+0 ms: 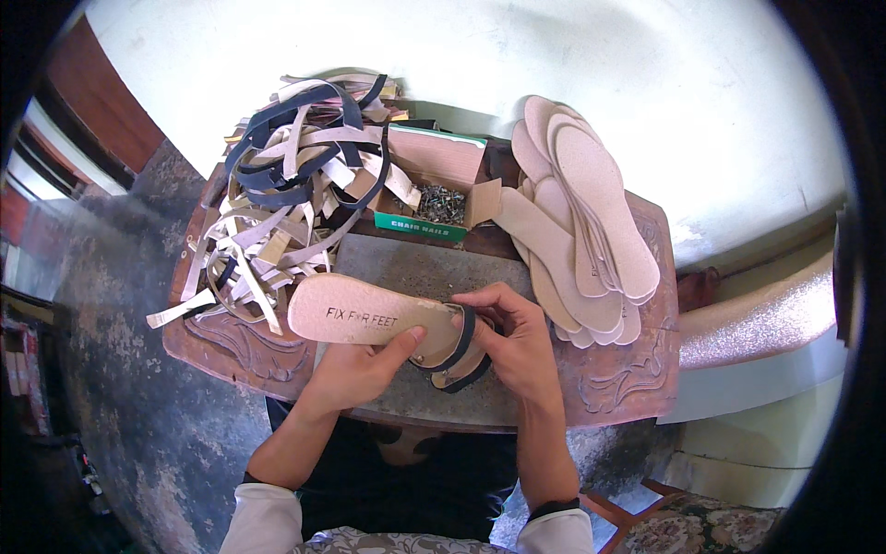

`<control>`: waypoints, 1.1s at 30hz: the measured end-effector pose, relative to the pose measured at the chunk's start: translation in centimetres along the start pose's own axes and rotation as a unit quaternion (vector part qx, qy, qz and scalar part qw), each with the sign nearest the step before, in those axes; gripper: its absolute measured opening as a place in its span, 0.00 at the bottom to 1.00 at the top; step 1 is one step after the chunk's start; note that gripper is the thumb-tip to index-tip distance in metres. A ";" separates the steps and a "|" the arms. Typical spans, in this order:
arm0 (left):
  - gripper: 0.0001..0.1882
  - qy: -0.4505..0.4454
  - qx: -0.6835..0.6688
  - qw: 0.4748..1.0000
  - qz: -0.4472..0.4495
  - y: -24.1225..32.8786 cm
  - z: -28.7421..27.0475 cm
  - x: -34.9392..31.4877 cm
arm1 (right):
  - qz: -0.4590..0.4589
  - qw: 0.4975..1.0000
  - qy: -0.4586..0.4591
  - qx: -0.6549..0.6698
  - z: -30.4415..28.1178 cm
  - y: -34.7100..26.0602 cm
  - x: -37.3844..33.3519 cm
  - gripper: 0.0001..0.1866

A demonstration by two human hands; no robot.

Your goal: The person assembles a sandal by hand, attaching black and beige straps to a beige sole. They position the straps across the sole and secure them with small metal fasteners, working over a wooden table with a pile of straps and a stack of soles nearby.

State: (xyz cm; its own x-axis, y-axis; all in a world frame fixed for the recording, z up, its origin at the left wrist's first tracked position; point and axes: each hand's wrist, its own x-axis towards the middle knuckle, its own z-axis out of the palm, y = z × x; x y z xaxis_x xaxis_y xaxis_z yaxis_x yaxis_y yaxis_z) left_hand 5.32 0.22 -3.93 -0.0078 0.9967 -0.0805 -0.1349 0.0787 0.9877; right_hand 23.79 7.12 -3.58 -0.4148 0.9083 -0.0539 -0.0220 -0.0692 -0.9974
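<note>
A tan sandal sole (346, 294) with dark printing near its heel is held above the table, heel to the left. My left hand (360, 374) grips it at the near edge, thumb on top. Across its front part run dark navy straps (460, 343), looped over the surface. My right hand (519, 346) is closed at the front end, its fingers and thumb on the strap and the sole's far edge. The fingers partly hide the toe part, so I cannot tell how the strap is fixed there.
Below the sandal lies a grey slab (392, 263) on a carved wooden table (245, 355). Behind it stands an open green-edged cardboard box (420, 226) of small nails (440, 205). Tangled beige and navy strips (291, 162) are heaped left; stacked tan insoles (600, 185) lie right.
</note>
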 end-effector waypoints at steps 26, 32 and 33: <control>0.15 0.018 0.017 1.000 -0.018 0.0 -0.7 0.3 | 0.048 0.996 -0.066 0.024 -0.7 -0.1 1.4 0.08; 0.15 0.006 -0.025 0.999 -0.038 0.1 -1.1 0.7 | 0.088 0.992 -0.095 0.005 -0.9 -0.6 1.9 0.09; 0.15 0.003 -0.033 0.999 -0.033 -0.1 -1.1 0.7 | 0.085 0.991 -0.100 -0.002 -0.9 -0.5 1.9 0.09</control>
State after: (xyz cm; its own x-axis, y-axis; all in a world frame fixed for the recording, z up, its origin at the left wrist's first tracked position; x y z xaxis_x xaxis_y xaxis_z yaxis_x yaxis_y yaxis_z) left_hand 4.21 0.86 -4.27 -0.0028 0.9891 -0.1471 -0.2003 0.1436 0.9692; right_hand 23.86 9.29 -3.22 -0.5847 0.7834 -0.2109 0.0678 -0.2119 -0.9749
